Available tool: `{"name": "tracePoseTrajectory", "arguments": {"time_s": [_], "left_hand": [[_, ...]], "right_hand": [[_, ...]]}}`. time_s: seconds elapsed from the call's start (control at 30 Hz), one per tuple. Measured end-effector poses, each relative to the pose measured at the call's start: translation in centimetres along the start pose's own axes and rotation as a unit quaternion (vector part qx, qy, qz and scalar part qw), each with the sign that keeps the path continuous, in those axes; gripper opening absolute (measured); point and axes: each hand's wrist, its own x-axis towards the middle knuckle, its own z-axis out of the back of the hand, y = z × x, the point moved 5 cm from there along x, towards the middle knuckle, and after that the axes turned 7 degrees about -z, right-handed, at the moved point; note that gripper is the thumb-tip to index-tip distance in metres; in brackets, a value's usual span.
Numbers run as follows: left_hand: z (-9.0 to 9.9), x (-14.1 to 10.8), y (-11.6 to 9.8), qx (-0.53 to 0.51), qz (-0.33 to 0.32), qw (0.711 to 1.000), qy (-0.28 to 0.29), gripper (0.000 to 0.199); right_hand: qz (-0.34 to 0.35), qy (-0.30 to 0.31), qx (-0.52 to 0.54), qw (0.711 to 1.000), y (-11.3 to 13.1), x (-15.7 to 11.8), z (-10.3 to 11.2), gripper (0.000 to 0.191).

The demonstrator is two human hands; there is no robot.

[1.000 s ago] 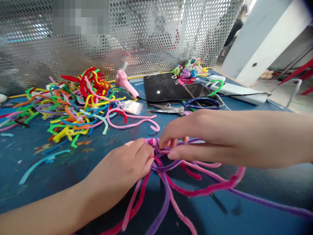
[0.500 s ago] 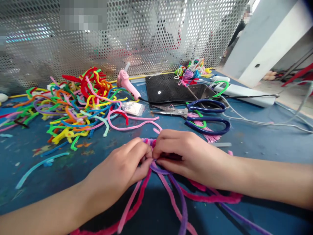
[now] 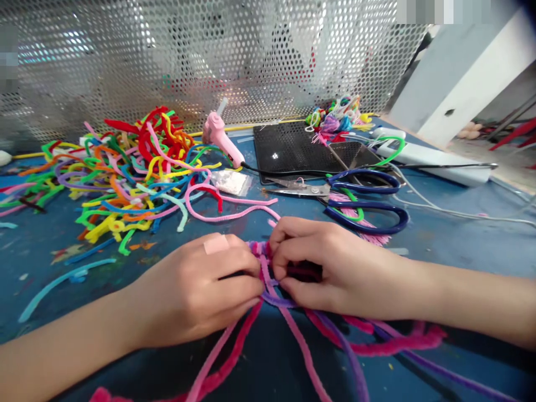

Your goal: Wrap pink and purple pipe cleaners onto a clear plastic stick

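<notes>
Pink, magenta and purple pipe cleaners are woven into a small band point(image 3: 258, 247) between my hands, their loose ends fanning toward me. My left hand point(image 3: 205, 285) is closed at the band's left side, its fingertips on the strands and partly hiding them. Opposite it, my right hand point(image 3: 318, 262) pinches a purple pipe cleaner point(image 3: 278, 302) between thumb and fingers, near where it crosses a pink pipe cleaner point(image 3: 298, 340). A thick magenta pipe cleaner point(image 3: 238, 349) hangs below my left hand. Another magenta length point(image 3: 397, 344) stretches out under my right wrist.
Beyond my hands lie blue-handled scissors point(image 3: 364, 195), a pink glue gun point(image 3: 224, 139), a small clear bag point(image 3: 231, 182) and a black tray point(image 3: 293, 151). A tangled pile of pipe cleaners point(image 3: 125, 178) spreads at left. A perforated metal screen point(image 3: 234, 61) stands behind.
My hands have parted slightly, showing more of the woven strands between them. My left hand has turned so its back shows more. The purple strand's loose end has swung right.
</notes>
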Motion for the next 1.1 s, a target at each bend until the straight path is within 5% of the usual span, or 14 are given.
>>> {"name": "tracePoseTrajectory", "arguments": {"time_s": [0.2, 0.5, 0.7, 1.1], "left_hand": [[-0.2, 0.2, 0.3, 0.006, 0.016, 0.999, 0.052, 0.023], [0.4, 1.5, -1.5, 0.204, -0.067, 0.971, 0.107, 0.041], [-0.3, 1.1, -0.6, 0.236, -0.097, 0.965, 0.060, 0.037], [-0.7, 0.0, 0.9, 0.073, 0.011, 0.997, -0.014, 0.012]], "right_hand": [[0.001, 0.003, -0.002, 1.000, 0.0, 0.0, 0.1, 0.009], [0.005, 0.009, -0.029, 1.000, 0.1, 0.1, 0.1, 0.007], [0.013, 0.006, -0.102, 0.995, 0.5, 0.2, -0.1, 0.013], [-0.009, -0.026, -0.105, 0.994, 1.0, 0.7, -0.3, 0.012]]}}
